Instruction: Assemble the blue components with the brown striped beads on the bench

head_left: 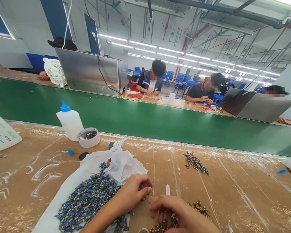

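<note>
My left hand (138, 189) is closed in a pinch, thumb against the curled fingers. What it pinches, if anything, is too small to make out. Just right of it, my right hand (173, 207) curls over small dark parts with light ends (161, 226), some showing between its fingers and thumb. Beneath my left forearm, a large heap of small blue-and-yellow parts (89, 197) lies on a white sheet (49, 207). More of the dark parts (200, 208) lie beyond my right hand, partly hidden by it.
A small blue-and-gold pile (196, 163) lies farther right. Crumpled white plastic (123, 165), a tape roll (89, 138), a blue-capped bottle (70, 124) and a labelled container (3, 134) stand around the heap. Past a green belt (160, 119), several people work at another bench.
</note>
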### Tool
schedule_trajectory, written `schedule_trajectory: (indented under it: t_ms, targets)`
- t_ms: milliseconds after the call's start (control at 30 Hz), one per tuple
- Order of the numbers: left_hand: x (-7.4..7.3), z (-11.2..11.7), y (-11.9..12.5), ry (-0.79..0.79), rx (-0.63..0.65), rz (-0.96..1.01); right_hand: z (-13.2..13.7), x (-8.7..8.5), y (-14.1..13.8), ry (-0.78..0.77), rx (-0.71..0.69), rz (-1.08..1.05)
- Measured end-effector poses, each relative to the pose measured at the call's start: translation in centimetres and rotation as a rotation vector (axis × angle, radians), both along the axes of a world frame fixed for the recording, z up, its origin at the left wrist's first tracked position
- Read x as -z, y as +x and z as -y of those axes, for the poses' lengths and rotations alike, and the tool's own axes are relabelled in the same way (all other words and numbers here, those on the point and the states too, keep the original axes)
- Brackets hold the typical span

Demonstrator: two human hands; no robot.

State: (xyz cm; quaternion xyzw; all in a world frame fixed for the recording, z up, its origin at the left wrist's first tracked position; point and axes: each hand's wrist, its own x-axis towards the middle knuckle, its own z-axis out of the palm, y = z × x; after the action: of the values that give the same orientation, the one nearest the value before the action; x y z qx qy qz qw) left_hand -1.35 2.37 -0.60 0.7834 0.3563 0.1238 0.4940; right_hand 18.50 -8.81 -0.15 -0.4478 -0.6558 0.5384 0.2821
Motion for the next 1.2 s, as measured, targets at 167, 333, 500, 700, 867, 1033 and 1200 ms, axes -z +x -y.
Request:
schedule_trajectory:
  t_ms: [167,333,500,700,867,1033,1200]
  targets:
    - [-0.2,0.0,0.2,-0.074,-0.006,0.041,-0.5,2.2,-1.7,-0.068,-0.082,-0.080]
    - [0.0,0.0,0.2,-0.074,-0.007,0.053,-0.3,1.5,-2.3,-0.021,-0.042,-0.025]
    - [0.0,-0.1,0.2,-0.073,-0.009,0.039,-0.2,1.9,-2.6,-0.006,-0.006,0.020]
    - [0.0,-0.1,0.3,-0.081,-0.001,0.043,-1.5,3.0,-3.0,0.110,-0.103,-0.052]
    - [-0.2,0.0,0.3,-0.096,-0.001,0.045,-1.3,4.0,-3.3,0.206,-0.084,-0.080]
    - [-0.5,0.2,0.2,-0.114,-0.016,0.048,-1.0,5.2,-4.1,0.050,0.002,-0.129]
    - [-0.1,0.1,0.1,-0.067,-0.017,0.033,-1.7,6.1,-5.2,0.099,0.015,-0.149]
